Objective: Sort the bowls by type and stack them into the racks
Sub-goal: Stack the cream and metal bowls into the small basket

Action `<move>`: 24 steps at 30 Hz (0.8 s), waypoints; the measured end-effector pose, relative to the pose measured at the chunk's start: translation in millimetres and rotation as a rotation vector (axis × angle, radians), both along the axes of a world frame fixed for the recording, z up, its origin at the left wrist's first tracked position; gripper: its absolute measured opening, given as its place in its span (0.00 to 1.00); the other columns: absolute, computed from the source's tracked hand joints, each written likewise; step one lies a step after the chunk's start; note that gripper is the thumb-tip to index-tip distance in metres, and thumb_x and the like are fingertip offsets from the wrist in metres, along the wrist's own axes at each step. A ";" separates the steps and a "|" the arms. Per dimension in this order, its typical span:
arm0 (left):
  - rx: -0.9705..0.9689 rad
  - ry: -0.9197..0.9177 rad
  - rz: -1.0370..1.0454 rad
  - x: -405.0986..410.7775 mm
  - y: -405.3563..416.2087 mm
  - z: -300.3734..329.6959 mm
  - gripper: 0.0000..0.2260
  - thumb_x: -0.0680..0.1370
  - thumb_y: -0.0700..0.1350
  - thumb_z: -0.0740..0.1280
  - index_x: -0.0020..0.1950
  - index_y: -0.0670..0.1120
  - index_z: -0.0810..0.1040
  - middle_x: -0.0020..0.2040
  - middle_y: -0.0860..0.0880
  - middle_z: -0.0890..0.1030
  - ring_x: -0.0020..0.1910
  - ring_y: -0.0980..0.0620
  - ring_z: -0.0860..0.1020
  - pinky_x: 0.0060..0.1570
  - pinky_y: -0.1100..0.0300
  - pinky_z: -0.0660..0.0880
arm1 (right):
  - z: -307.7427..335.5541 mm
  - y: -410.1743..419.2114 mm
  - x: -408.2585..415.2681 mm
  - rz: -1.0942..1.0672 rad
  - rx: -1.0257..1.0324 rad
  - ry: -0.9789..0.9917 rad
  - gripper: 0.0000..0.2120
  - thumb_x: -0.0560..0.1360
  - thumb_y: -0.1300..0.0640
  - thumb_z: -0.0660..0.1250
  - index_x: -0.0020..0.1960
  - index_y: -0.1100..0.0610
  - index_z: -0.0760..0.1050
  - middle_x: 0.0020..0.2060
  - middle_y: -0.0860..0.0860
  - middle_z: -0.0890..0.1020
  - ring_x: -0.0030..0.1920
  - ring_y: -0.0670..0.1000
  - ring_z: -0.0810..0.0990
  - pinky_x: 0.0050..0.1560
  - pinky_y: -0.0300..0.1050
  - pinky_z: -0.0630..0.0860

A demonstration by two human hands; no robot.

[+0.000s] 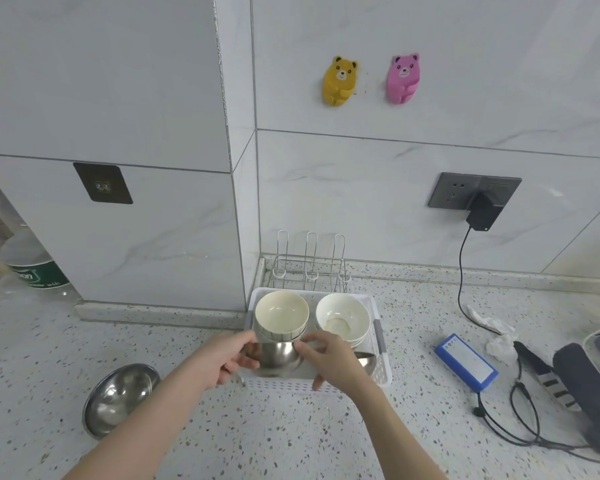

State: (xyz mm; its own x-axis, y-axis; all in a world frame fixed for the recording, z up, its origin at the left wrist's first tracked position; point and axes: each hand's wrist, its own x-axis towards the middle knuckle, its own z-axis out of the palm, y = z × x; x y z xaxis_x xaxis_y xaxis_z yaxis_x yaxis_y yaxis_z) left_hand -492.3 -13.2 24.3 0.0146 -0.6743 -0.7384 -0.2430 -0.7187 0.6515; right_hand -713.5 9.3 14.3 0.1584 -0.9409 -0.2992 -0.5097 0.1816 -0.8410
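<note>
A white plastic rack (383,370) stands on the counter against the wall corner. In its back left stands a cream bowl with striped sides (280,315). Plain white bowls (342,317) are stacked at the back right. Both hands hold a small steel bowl (279,355) at the rack's front left: my left hand (227,358) grips its left side and my right hand (329,362) grips its right side. Another steel bowl (367,360) peeks out behind my right hand. On the counter to the left, outside the rack, lies a larger steel bowl (120,398).
An empty wire rack (309,268) stands behind the plastic one. A blue box (466,362), black cables (520,420), crumpled tissue (492,336) and dark items lie to the right. A plugged charger (482,211) hangs from the wall socket. A bottle (32,265) stands far left.
</note>
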 end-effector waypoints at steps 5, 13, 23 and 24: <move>-0.003 -0.007 -0.017 -7.6 -9.9 -3.1 0.07 0.75 0.43 0.66 0.43 0.40 0.80 0.32 0.44 0.83 0.19 0.57 0.60 0.16 0.67 0.55 | -2.8 -8.9 0.7 -0.058 0.025 0.030 0.14 0.75 0.41 0.67 0.50 0.50 0.80 0.41 0.48 0.85 0.23 0.48 0.80 0.34 0.42 0.78; -0.149 -0.226 -0.075 -16.5 -19.2 -24.7 0.07 0.80 0.45 0.64 0.55 0.42 0.73 0.28 0.45 0.83 0.16 0.57 0.66 0.17 0.65 0.56 | -3.9 -18.6 4.8 -0.019 0.115 0.072 0.15 0.75 0.43 0.68 0.51 0.54 0.78 0.40 0.51 0.86 0.28 0.48 0.84 0.30 0.37 0.75; -0.282 -0.271 -0.054 -19.2 -2.7 -29.8 0.13 0.81 0.47 0.64 0.62 0.46 0.66 0.43 0.47 0.82 0.23 0.59 0.80 0.16 0.67 0.65 | 2.9 -6.7 18.5 0.022 0.203 0.174 0.10 0.78 0.53 0.62 0.54 0.56 0.78 0.43 0.55 0.85 0.33 0.47 0.86 0.22 0.33 0.67; -0.294 -0.260 -0.044 -15.0 0.3 -29.2 0.13 0.81 0.49 0.63 0.63 0.46 0.67 0.44 0.47 0.82 0.22 0.61 0.78 0.16 0.68 0.64 | 4.3 -4.2 20.0 -0.001 0.174 0.195 0.09 0.78 0.54 0.61 0.55 0.55 0.77 0.45 0.54 0.84 0.32 0.47 0.86 0.23 0.34 0.69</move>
